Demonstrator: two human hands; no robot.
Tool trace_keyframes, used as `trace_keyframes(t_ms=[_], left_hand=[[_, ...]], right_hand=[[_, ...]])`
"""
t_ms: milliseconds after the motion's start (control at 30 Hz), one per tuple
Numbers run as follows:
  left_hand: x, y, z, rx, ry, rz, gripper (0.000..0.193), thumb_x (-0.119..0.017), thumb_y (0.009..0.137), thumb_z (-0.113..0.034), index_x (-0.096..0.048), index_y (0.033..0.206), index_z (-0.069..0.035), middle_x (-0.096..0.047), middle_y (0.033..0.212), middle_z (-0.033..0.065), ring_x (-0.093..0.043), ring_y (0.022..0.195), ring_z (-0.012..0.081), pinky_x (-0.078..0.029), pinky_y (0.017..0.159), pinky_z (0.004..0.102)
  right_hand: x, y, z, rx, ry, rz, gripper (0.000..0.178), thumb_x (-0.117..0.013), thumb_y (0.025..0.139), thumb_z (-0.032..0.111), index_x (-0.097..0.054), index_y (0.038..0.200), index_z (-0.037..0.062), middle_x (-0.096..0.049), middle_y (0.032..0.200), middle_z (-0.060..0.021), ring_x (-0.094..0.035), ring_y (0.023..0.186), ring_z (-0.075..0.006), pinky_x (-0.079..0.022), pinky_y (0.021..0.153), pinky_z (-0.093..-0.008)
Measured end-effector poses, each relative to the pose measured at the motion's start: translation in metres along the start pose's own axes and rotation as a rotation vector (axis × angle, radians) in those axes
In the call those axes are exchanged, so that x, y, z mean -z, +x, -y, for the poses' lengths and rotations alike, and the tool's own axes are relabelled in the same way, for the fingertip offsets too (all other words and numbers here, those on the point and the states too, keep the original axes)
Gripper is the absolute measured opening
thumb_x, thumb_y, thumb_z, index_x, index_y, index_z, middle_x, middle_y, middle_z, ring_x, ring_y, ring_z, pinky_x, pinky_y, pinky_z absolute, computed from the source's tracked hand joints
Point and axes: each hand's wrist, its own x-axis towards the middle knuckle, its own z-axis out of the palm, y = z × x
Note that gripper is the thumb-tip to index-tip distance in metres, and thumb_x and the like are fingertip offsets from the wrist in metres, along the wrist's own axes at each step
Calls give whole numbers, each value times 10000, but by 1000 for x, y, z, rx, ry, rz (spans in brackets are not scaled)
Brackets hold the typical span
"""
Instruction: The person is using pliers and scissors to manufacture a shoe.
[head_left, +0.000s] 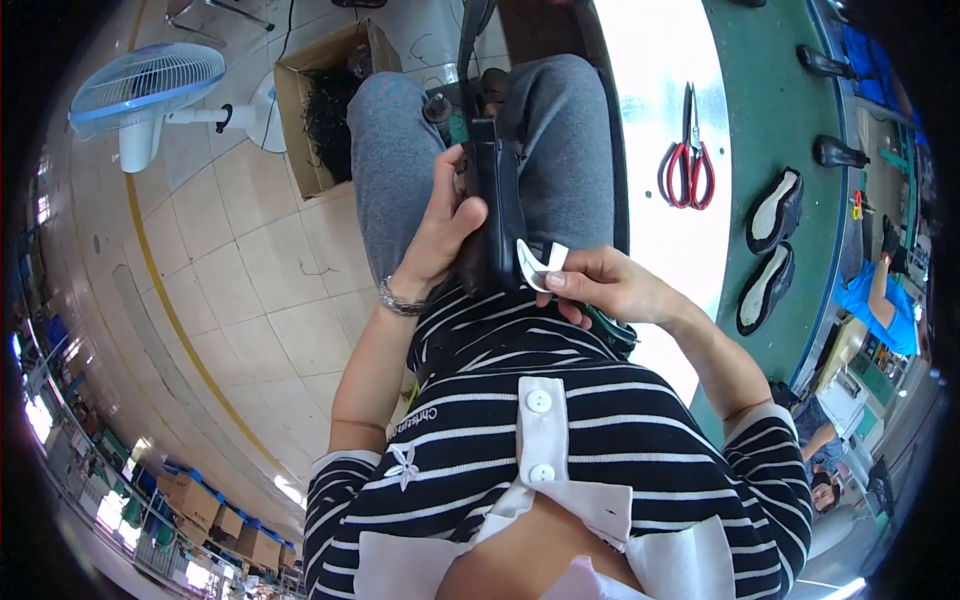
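A black leather shoe (492, 215) stands upright between my thighs, above the striped shirt. My left hand (435, 235) is closed on its left side, with the thumb lying across the leather and the fingers partly hidden behind it. At the shoe's lower right side, a white curved strip (533, 265) lies against the leather. My right hand (605, 285) pinches the lower end of this strip between thumb and fingers. What exactly the strip is cannot be made out.
Red-handled scissors (687, 170) lie on the white bench surface to my right. Beyond, a green conveyor (745, 120) carries black shoes (838, 152) and pale-lined soles (775, 210). A cardboard box (297, 130) of black scraps and a fan (150, 95) stand left; another person (885, 305) is far right.
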Motion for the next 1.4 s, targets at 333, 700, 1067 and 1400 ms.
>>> trace_keyframes(t_ms=[333,700,1067,1400], left_hand=[[-38,5,10,9,199,-216,714,-797,780,-354,-320,1246,-100,-522,1042,63,-526,918,131,-454,825,277],[9,42,40,375,-72,48,896,-208,870,-788,-599,1087,-12,-660,938,117,-648,873,185,-530,802,297],[-63,55,-34,0,336,101,858,-94,947,-686,-618,816,-19,-625,775,116,-589,723,170,-478,722,285],[-81,80,-33,205,-715,437,569,-224,1031,-483,-568,1007,-30,-610,869,149,-570,931,338,-416,951,437]], right_hand=[[-4,-21,24,-201,-446,-27,605,-489,973,489,-634,634,8,-570,485,-60,-618,470,-164,-478,476,-303],[25,-30,2,-49,-445,-427,509,-560,946,459,-662,710,19,-586,520,-47,-576,450,-153,-464,487,-291],[140,17,-65,-6,-1200,-1289,467,-534,861,67,-516,1326,101,-594,1129,-211,-580,1043,-337,-504,839,-426],[62,-6,-25,797,-518,-486,807,-867,618,249,-511,1305,20,-566,1246,-188,-540,1167,-313,-410,999,-403]])
